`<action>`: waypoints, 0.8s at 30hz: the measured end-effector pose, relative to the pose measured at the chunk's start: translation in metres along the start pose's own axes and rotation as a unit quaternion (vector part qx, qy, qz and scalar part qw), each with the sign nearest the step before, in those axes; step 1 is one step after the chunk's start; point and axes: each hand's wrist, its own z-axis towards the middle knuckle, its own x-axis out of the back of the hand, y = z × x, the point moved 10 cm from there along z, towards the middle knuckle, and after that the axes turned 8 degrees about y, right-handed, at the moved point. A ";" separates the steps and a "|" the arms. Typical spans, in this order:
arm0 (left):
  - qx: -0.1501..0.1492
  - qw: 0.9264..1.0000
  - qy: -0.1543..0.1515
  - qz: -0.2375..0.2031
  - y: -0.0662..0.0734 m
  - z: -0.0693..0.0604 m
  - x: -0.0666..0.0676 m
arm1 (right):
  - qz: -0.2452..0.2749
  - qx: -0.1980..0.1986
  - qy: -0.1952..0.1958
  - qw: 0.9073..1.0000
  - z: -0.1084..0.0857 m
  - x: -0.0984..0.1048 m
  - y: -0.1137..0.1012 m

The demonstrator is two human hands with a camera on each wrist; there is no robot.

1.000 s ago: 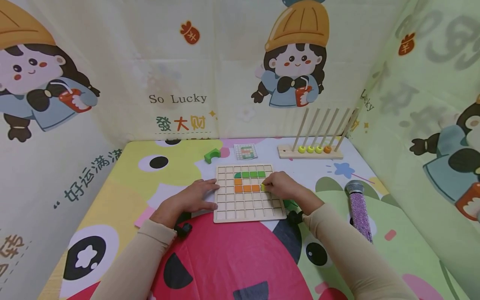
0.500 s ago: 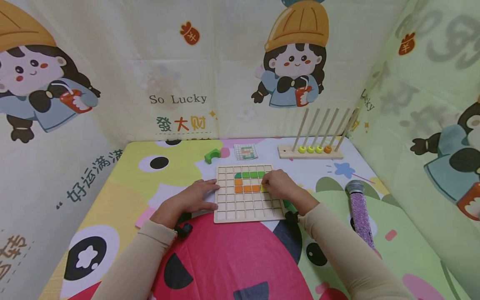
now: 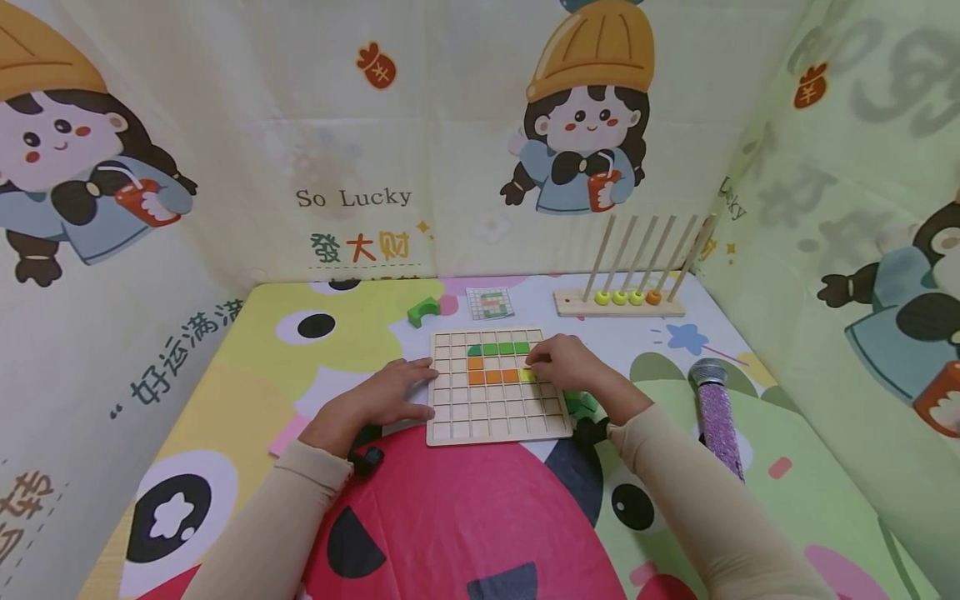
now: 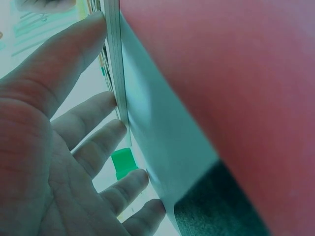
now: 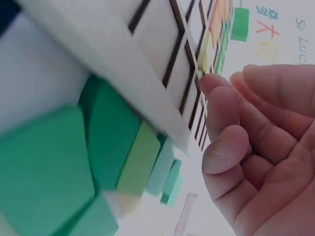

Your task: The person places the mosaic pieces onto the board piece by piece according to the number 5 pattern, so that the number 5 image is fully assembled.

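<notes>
A light wooden grid board [image 3: 487, 423] lies on the table with orange tiles [image 3: 492, 377], green tiles [image 3: 507, 349] and a yellow tile [image 3: 527, 375] in its squares. My left hand [image 3: 378, 394] rests at its left edge; in the left wrist view the thumb and straight fingers [image 4: 101, 152] touch the board's side. Above the board's right part is my right hand [image 3: 573, 367], fingers loosely curled. In the right wrist view its fingertips [image 5: 212, 82] are close to the yellow tile, with nothing seen between them; contact with the tile is unclear.
Green blocks [image 3: 581, 404] lie against the board's right edge. Behind the board are a green arch block [image 3: 424, 312] and a small pattern card [image 3: 490, 304]. A peg stand with beads [image 3: 619, 308] stands back right, and a purple glittery microphone [image 3: 718, 417] lies at right.
My right hand has come off the yellow tile and lifted slightly, leaving the tile in the row beside the orange ones. The left hand has stayed at the board's edge.
</notes>
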 end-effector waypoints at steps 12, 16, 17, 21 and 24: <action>-0.002 1.000 -0.002 0.002 -0.002 0.000 -0.001 | 0.012 -0.035 0.011 0.999 -0.018 0.018 0.042; -0.005 1.000 -0.001 0.001 -0.002 0.000 -0.001 | -0.003 -0.036 0.014 0.999 -0.023 0.020 0.053; -0.005 1.000 -0.001 0.001 -0.002 0.000 0.000 | -0.006 -0.034 0.013 0.999 -0.024 0.020 0.055; -0.003 1.000 0.000 -0.001 -0.002 0.000 0.000 | -0.012 -0.031 0.006 0.999 -0.027 0.017 0.059; -0.001 1.000 0.000 -0.002 -0.001 0.001 0.000 | -0.016 -0.031 0.006 0.999 -0.026 0.016 0.059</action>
